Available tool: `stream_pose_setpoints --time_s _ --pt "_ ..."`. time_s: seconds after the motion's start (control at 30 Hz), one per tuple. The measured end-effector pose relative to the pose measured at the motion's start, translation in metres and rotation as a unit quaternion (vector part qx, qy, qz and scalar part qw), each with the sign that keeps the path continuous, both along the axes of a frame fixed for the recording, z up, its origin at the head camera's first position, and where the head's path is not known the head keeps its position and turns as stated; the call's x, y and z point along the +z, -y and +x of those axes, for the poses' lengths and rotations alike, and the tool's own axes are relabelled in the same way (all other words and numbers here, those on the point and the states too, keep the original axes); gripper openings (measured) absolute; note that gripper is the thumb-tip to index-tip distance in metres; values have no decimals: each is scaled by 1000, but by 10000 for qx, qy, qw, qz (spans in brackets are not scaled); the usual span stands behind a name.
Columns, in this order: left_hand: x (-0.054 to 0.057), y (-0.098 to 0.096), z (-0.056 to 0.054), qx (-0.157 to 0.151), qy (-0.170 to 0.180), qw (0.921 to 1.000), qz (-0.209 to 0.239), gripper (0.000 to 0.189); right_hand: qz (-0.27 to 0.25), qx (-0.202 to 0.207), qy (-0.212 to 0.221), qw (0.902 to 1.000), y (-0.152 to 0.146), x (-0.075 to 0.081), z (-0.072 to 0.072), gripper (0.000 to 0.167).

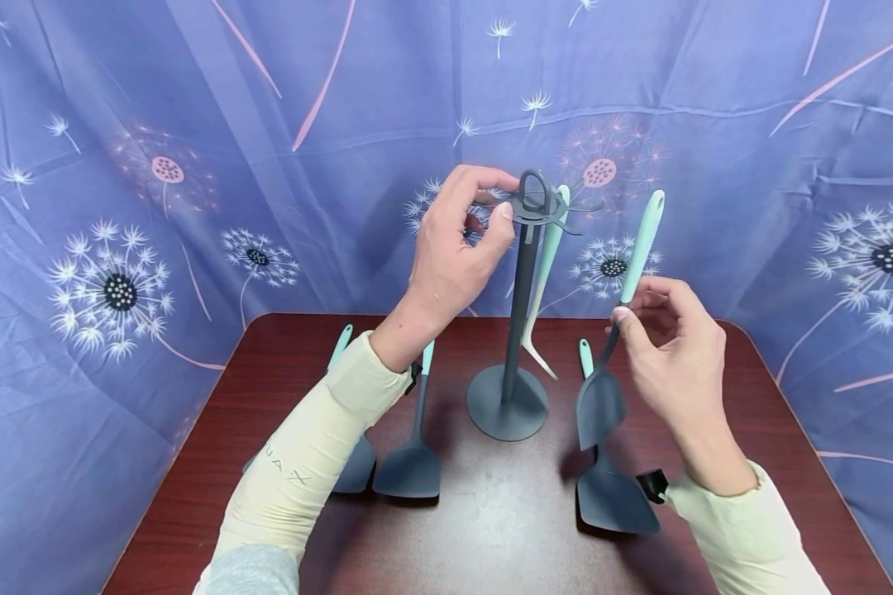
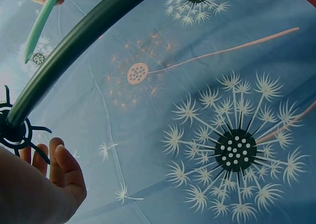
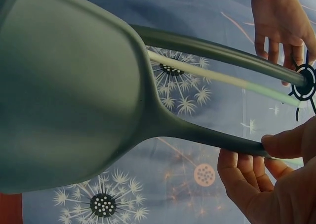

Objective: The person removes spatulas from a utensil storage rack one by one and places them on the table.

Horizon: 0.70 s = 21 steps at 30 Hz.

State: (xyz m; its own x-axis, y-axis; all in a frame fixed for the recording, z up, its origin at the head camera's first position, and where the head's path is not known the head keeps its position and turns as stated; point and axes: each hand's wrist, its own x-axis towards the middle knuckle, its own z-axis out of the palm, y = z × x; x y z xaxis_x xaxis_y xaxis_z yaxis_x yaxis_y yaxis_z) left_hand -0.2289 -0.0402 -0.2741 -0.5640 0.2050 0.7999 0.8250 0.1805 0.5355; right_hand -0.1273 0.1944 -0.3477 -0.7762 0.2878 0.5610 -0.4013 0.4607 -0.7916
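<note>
At the top of a dark grey utensil stand (image 1: 521,314), my left hand (image 1: 461,240) pinches the hooked ring (image 1: 537,207) between thumb and fingers. My right hand (image 1: 673,347) grips a spatula (image 1: 601,409) where its mint handle meets the dark neck. That spatula is held to the right of the stand, handle up and dark grey blade down. In the right wrist view its broad blade (image 3: 74,95) fills the left side. From the ring's far side hangs a utensil with a mint and whitish handle (image 1: 551,240); its angled lower end appears edge-on.
A dark turner (image 1: 616,500) lies on the reddish-brown table (image 1: 491,529), below the held spatula. Left of the stand's round base lie another turner (image 1: 409,473) and a utensil (image 1: 357,467) partly covered by my left arm. A blue dandelion-print cloth (image 1: 342,207) hangs behind.
</note>
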Motion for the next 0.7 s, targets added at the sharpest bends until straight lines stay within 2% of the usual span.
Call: stream_pose_setpoints --time_s 0.7 --pt "0 0 0 -25 30 10000 19 34 360 -340 23 9988 -21 -8 0 31"
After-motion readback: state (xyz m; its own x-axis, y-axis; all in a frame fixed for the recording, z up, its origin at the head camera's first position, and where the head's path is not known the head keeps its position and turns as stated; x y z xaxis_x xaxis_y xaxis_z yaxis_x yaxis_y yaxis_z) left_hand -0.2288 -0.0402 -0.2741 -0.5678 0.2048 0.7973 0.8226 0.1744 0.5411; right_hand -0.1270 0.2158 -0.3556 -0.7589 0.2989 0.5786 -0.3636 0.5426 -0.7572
